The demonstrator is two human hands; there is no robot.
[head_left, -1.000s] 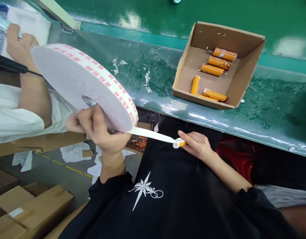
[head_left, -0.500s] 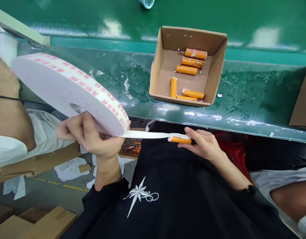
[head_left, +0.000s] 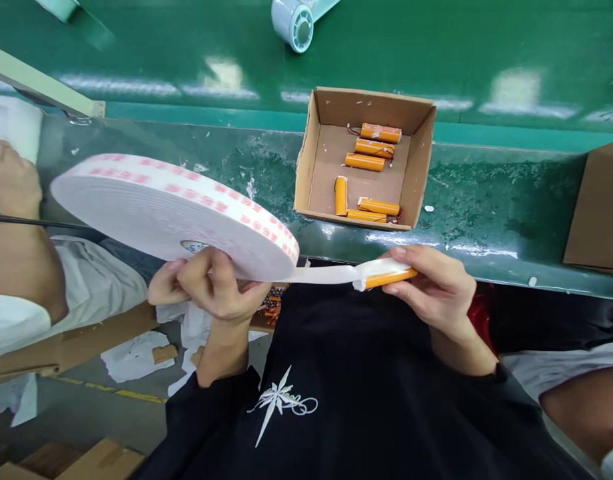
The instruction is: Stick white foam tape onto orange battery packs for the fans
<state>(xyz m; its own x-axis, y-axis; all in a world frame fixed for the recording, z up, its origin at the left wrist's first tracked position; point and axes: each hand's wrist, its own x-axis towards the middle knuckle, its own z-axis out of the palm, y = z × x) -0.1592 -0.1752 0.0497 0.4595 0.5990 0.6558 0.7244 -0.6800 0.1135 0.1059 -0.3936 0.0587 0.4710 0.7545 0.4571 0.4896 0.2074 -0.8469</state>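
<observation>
My left hand [head_left: 214,287] grips a large roll of white tape [head_left: 186,213] with red print from below, fingers near its core. A white strip [head_left: 326,274] runs from the roll's right end to an orange cylinder [head_left: 386,277]. The strip lies along the cylinder's upper side. My right hand [head_left: 434,287] pinches the cylinder's right end between thumb and fingers. Behind my hands, an open cardboard box [head_left: 421,167] on the green bench holds several orange cylinders [head_left: 365,161] with thin dark wires.
A pale blue tool [head_left: 292,25] lies at the back of the bench [head_left: 486,193]. Another cardboard box [head_left: 599,207] stands at the right. A person's arm [head_left: 16,253] is at the left, another person's arm [head_left: 581,407] at the right. Boxes and white scraps lie on the floor.
The roll and my left hand have moved right and tilted flatter. My right hand has shifted right with the cylinder, which is now angled upward at its right end. The view has shifted slightly.
</observation>
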